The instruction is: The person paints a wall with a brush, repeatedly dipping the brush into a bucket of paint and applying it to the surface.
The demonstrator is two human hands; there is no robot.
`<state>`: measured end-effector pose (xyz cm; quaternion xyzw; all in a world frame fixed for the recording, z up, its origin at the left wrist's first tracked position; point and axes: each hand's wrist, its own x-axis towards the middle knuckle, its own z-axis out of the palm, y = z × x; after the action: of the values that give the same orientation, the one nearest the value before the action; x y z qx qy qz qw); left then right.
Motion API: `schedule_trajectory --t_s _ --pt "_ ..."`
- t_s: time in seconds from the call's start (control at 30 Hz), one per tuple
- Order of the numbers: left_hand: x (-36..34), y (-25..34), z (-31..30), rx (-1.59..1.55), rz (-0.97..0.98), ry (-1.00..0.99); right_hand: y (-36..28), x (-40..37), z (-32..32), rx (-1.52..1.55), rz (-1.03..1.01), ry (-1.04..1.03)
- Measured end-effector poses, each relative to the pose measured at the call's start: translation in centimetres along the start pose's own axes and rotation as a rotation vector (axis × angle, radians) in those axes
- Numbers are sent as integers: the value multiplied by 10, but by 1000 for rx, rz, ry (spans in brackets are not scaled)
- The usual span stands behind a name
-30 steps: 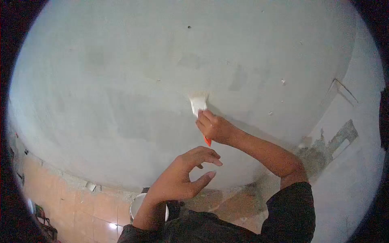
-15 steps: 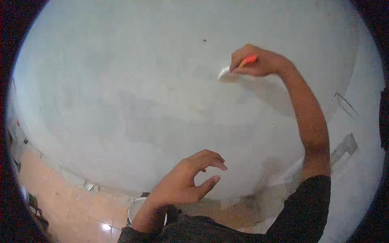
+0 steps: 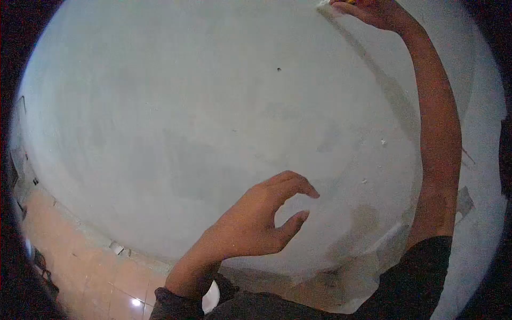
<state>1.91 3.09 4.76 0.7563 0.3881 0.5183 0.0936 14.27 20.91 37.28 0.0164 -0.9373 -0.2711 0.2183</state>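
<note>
My right hand (image 3: 373, 13) is raised to the top edge of the view, its fingers closed around a paintbrush. Only the pale bristles of the paintbrush (image 3: 324, 6) and a bit of its yellow-orange handle show; the rest is hidden or cut off. The bristles are against the pale, patchy wall (image 3: 213, 85). Lower down, my left hand (image 3: 266, 216) hovers in front of the wall with thumb and fingers curved apart, holding nothing. Behind the left wrist, a white bucket (image 3: 212, 297) is partly visible.
Orange-tan floor tiles (image 3: 101, 277) run along the wall's foot at lower left. A small whitish scrap (image 3: 116, 247) lies by that edge. At right, a grey patch (image 3: 465, 202) marks the adjoining wall. Dark objects (image 3: 45, 274) sit at the far left.
My right hand has carried the paintbrush up and to the right along the wall. My left hand has shifted slightly up and right, still open.
</note>
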Motion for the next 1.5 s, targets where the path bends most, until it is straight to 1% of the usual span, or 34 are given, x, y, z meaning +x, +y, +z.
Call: schedule_trajectory --t_s 0.07,0.1,0.17,0.2,0.23,0.3,0.33,0.37,0.47,0.5,0.53,0.57,0.63,0.7,0.77,0.8,0.83,0.9,0.93,1.03,1.1,1.13,1.17,1.23,1.27,1.3,1.37,1.4,1.43,1.5 --pt "11 7 -8 -7 6 9 -3 -3 -4 -317 -116 194" --pt "15 13 -11 -16 2 13 -3 -3 0 -320 -117 192" --pt "19 18 -16 -18 -2 -5 8 -8 30 -354 66 182" --pt "21 19 -17 -16 11 21 20 -9 59 -547 -179 269" --pt "23 19 -17 -15 25 45 31 -17 88 -549 -154 282" --pt "25 17 -15 -22 24 38 13 -33 133 -639 -175 385" --pt "27 15 -15 -36 49 55 8 -41 147 -540 -138 415" --pt "29 15 -15 -49 76 76 -3 -51 153 -491 -64 349" --pt "42 14 -18 -27 100 58 -21 -71 173 -437 -106 389" --pt "45 17 -19 -5 118 44 -29 -76 176 -355 -78 284" --pt "45 23 -20 -14 113 35 -38 -81 175 -273 -47 178" --pt "45 27 -21 -16 120 28 -44 -86 173 -281 -40 177" --pt "46 35 -20 -6 112 -5 -57 -93 163 -86 -55 29" --pt "44 39 -18 9 139 -17 -55 -93 147 -46 -81 11" --pt "42 42 -16 -7 115 -17 -44 -87 132 249 8 -68" --pt "41 40 -14 -34 118 -7 -39 -84 121 335 0 -47" --pt "39 42 -12 -33 124 -9 -35 -80 110 330 2 -45" --pt "36 44 -11 -23 77 8 -23 -72 91 375 187 -105" --pt "38 41 -12 -20 83 7 -12 -67 88 370 188 -101" --pt "36 38 -16 11 86 16 12 -50 70 282 119 -96" --pt "34 36 -21 16 54 -4 23 -37 61 239 146 -124" --pt "32 35 -22 17 43 6 24 -33 54 209 178 -100" --pt "29 36 -22 24 42 15 23 -30 44 209 167 -97" --pt "28 30 -23 9 39 29 40 -24 34 59 61 -1" --pt "28 32 -24 10 10 29 48 -23 30 30 -42 82" --pt "27 32 -24 9 5 26 47 -25 30 35 -39 81" --pt "27 30 -25 -13 -7 29 44 -26 27 -162 -63 192" --pt "25 30 -25 -15 -4 35 46 -30 32 -229 -143 241" --pt "23 28 -24 -18 1 38 42 -34 41 -230 -147 238" --pt "21 27 -23 -24 10 42 30 -49 63 -574 -145 334"
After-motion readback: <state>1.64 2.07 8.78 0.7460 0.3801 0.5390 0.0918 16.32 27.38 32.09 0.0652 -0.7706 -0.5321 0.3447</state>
